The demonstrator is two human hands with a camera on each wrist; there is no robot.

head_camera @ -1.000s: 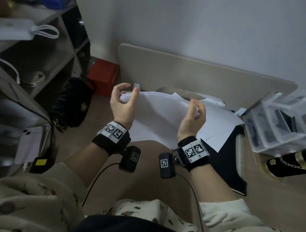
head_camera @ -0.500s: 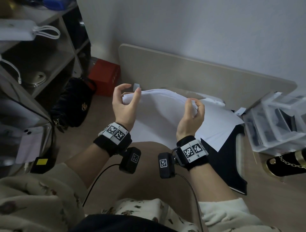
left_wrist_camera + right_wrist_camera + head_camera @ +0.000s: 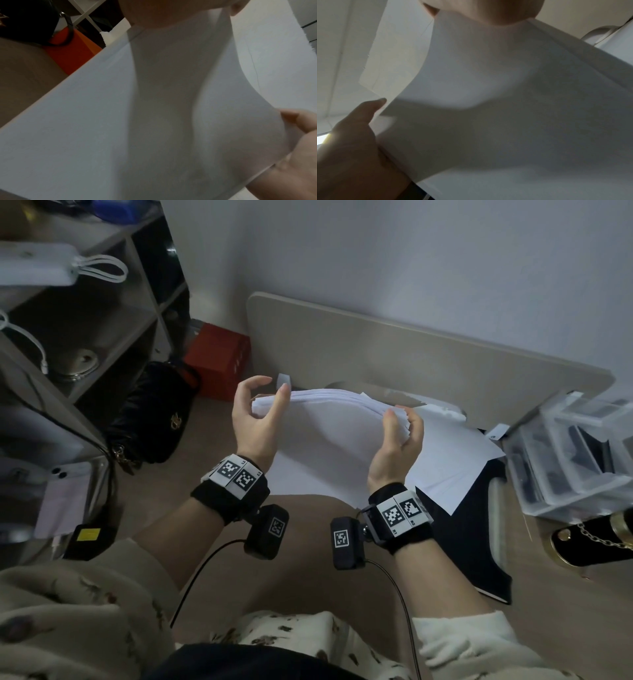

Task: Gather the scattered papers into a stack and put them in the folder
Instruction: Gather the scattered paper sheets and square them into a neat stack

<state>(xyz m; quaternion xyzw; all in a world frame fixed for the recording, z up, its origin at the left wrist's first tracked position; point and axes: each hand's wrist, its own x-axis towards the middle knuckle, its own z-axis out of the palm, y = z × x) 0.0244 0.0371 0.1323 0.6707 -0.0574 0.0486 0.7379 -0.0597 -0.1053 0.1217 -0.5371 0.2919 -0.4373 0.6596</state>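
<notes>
Above beige floor, hands (image 3: 329, 422) hold papers (image 3: 329, 436) between them.

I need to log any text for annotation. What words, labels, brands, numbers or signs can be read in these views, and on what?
No readable text anywhere.
Wristband markers: black-and-white square codes, no letters.
Wrist camera markers: the same.
Red box: pale marks on its side, too small to read.
Black bag: gold emblem, illegible.
Yellow label: blurred.
Papers: look blank.

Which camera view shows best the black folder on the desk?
The head view: the black folder lies on the desk, partly under loose papers. The right wrist view shows only a dark bit at the bottom edge; the left wrist view shows none.
</notes>
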